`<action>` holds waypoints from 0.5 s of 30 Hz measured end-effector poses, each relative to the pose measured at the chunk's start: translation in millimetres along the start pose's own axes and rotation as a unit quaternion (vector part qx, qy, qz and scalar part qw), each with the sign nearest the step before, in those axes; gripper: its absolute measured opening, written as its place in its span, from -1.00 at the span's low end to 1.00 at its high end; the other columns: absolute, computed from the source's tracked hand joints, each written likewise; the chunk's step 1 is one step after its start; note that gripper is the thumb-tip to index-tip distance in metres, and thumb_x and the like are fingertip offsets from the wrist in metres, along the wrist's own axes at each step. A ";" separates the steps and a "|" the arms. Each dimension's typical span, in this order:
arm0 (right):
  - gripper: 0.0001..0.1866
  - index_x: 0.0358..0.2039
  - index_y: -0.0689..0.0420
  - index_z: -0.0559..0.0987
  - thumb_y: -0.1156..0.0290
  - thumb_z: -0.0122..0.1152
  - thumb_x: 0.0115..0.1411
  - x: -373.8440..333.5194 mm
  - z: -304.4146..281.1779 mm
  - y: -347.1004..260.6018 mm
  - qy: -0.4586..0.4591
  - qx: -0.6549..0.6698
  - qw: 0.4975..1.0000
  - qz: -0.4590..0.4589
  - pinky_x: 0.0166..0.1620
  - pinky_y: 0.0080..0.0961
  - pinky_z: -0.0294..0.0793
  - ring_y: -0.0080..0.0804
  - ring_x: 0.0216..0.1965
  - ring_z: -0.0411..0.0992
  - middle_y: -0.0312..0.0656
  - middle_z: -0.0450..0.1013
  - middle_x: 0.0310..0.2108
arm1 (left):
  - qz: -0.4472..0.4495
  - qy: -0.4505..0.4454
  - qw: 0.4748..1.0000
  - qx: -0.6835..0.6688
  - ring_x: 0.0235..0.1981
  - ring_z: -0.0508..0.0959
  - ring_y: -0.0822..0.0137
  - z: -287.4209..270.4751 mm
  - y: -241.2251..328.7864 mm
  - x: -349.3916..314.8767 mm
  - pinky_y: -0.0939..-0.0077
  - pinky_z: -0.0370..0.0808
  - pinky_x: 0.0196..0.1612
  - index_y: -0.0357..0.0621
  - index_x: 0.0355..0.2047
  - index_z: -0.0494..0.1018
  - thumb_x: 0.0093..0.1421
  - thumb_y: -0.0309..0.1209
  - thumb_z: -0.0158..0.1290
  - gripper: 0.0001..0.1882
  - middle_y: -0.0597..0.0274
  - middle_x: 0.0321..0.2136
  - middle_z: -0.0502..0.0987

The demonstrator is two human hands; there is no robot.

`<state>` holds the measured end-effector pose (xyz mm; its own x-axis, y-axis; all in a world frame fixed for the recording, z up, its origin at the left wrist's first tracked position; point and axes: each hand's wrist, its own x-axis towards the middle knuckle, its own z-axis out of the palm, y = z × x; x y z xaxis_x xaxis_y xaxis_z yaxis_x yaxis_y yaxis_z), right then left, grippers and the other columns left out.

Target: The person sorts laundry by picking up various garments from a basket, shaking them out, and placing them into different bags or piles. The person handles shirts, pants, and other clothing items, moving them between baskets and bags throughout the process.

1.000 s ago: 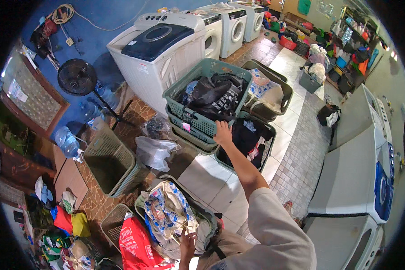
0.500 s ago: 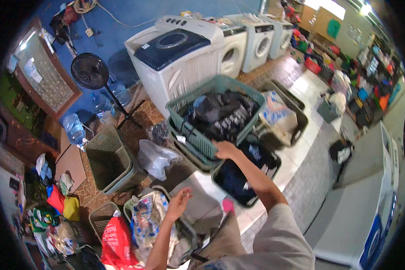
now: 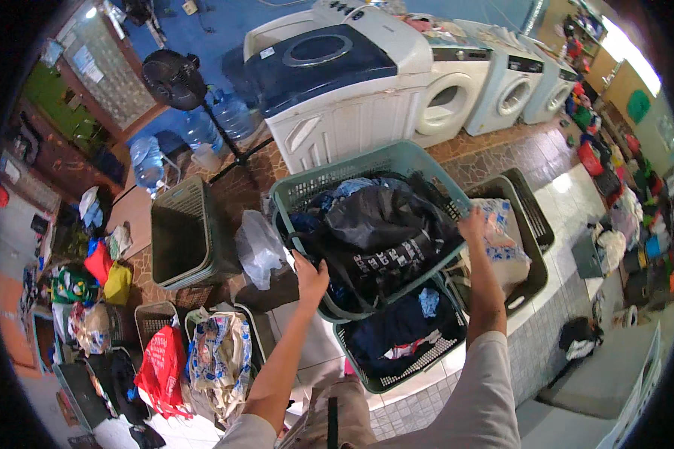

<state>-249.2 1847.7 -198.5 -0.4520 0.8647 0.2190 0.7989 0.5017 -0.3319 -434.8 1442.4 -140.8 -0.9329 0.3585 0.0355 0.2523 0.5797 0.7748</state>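
A green plastic laundry basket (image 3: pixel 314 178) full of dark clothes stands in front of me, with a black plastic bag (image 3: pixel 374 224) on top of the load. My left hand (image 3: pixel 311 280) grips its near left rim, the fingertips partly hidden. On the right rim, my right hand (image 3: pixel 472 227) is closed over the edge. Just below and nearer to me, a dark basket (image 3: pixel 392 380) holds navy clothes and a light blue cloth. Right of the held basket, another basket (image 3: pixel 535 288) contains a patterned white plastic bag (image 3: pixel 502 236).
Behind stand a twin-tub washing machine (image 3: pixel 337 123) and several front-loading washers (image 3: pixel 449 105). To the left are stacked baskets (image 3: pixel 180 239), a clear plastic bag (image 3: pixel 259 251), a black fan (image 3: pixel 174 78) and water jugs (image 3: pixel 148 161). A red bag (image 3: pixel 162 367) lies at lower left.
My left hand has come up from the lower left onto the basket's rim. My right hand has shifted from the near side to the right rim. The basket has turned and the view has swung left.
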 end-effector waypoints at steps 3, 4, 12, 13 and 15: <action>-0.19 0.13 0.31 0.11 0.27 0.22 -0.09 25.5 38.5 36.8 -0.069 0.011 0.997 0.021 0.19 -0.14 0.01 0.11 0.16 0.03 0.15 0.09 0.12 | 0.024 0.046 0.999 -0.013 0.12 0.11 -0.22 9.6 -5.8 -12.4 0.26 0.21 0.09 -0.41 0.20 -0.24 0.01 -0.65 -0.17 -0.25 -0.31 0.12 0.00; -0.14 0.17 0.32 0.05 0.25 0.23 -0.08 31.9 47.9 43.1 -0.091 0.025 0.995 0.045 0.22 -0.13 -0.04 0.11 0.19 -0.01 0.15 0.05 0.16 | 0.057 0.064 0.996 -0.006 0.11 0.12 -0.22 10.2 -7.3 -15.4 0.26 0.22 0.09 -0.40 0.20 -0.22 0.01 -0.65 -0.15 -0.25 -0.30 0.11 0.00; -0.50 -0.11 0.22 0.41 0.13 0.12 0.02 53.4 17.8 23.7 -0.130 0.047 0.990 0.029 -0.06 -0.18 0.29 0.08 -0.10 0.33 0.18 0.39 -0.18 | 0.077 0.177 0.979 0.061 0.13 0.09 -0.20 -20.9 -23.5 -33.6 0.15 0.14 0.14 -0.30 0.15 -0.04 0.00 -0.53 0.00 -0.30 -0.25 0.10 0.00; -0.56 -0.28 0.25 0.46 0.09 0.10 0.03 45.9 6.2 18.5 -0.069 0.022 0.997 -0.032 -0.18 -0.15 0.33 0.10 -0.23 0.39 0.14 0.44 -0.35 | 0.058 0.203 0.975 0.066 0.12 0.08 -0.21 -27.5 -31.7 -33.4 0.11 0.09 0.15 -0.31 0.12 0.00 -0.01 -0.47 0.05 -0.31 -0.25 0.10 -0.02; -0.55 -0.27 0.24 0.46 0.08 0.10 0.03 31.1 -18.7 7.0 -0.109 0.015 0.993 -0.036 -0.19 -0.16 0.34 0.09 -0.23 0.39 0.12 0.45 -0.38 | 0.009 0.216 0.970 0.114 0.06 0.16 -0.19 -42.7 -53.8 -28.2 0.12 0.17 0.08 -0.36 0.05 0.04 0.00 -0.38 0.08 -0.34 -0.26 0.04 0.08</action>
<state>-250.2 1877.7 -176.9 -0.5860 0.8093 0.0402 0.7501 0.5605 -0.3509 -433.0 1369.9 -156.5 -0.9360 0.0594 0.3470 0.2743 0.7407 0.6133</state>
